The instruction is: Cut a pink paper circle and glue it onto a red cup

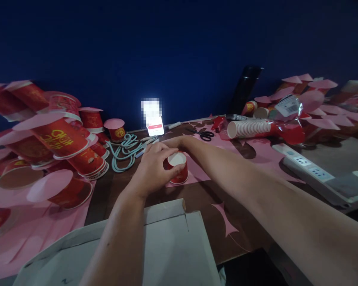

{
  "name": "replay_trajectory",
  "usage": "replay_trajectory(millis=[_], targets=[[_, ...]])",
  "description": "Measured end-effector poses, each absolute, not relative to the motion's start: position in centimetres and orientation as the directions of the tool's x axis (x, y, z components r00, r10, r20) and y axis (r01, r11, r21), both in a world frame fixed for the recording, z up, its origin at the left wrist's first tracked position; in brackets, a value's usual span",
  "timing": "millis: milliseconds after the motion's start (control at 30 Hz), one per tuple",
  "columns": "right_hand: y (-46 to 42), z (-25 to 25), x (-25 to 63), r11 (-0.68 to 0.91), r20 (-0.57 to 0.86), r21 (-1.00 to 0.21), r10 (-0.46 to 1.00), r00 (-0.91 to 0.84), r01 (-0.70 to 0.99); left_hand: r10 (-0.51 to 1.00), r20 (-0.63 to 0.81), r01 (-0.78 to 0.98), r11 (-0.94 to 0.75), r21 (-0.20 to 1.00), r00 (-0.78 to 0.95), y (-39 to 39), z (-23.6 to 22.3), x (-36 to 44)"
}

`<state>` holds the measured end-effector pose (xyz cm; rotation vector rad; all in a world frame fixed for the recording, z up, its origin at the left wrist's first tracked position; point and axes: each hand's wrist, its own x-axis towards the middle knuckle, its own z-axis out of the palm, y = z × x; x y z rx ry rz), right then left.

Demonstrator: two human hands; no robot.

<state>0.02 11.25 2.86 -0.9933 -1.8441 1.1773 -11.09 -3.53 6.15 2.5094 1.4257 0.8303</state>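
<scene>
On the worktop (201, 196), left hand (153, 165), half-curled, holds a red cup (177, 160), which could tip if half-hidden right hand (171, 141), grip unclear, bumps it.

A dark blue wall (179, 51) is rising behind a brown surface (203, 196) in dim light.
Behind the lit phone (155, 129), the wall is filling the upper view, plain and deep blue, glowing a little brighter around the screen and fading toward black well apart from the phone. The surface is stretching to both sides of the phone and showing dark brown in front of it. Nearer than the phone and to its right, past the surface's near edge, deep shadow is hiding what lies below.
</scene>
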Motion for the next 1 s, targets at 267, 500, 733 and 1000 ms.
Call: replay_trajectory(millis=[267, 500, 733, 1000], targets=[[6.8, 6.5, 5.3, 0.349, 0.278, -0.909, 0.914, -0.295, 0.226, 0.806, 0.438, 0.746, -0.563, 0.357, 0.398, -3.4, 5.9, -11.1], [0.8, 1.8, 8.1, 0.321, 0.308, -0.919, 0.947, -0.09, 0.231, 0.783, 0.465, 0.744, -0.585, 0.323, 0.414, -3.6, 6.0, -10.9], [-0.4, 0.1, 8.0, 0.375, 0.37, -0.903, 0.927, -0.067, 0.208, 0.825, 0.557, 0.89, -0.319, 0.327, 0.091, -3.5, 6.5, -12.3], [-0.7, 0.5, 8.4, 0.375, 0.375, -0.898, 0.926, -0.043, 0.232, 0.91, 0.325, 0.874, 0.076, 0.48, -0.257, -3.3, 6.9, -17.1]])
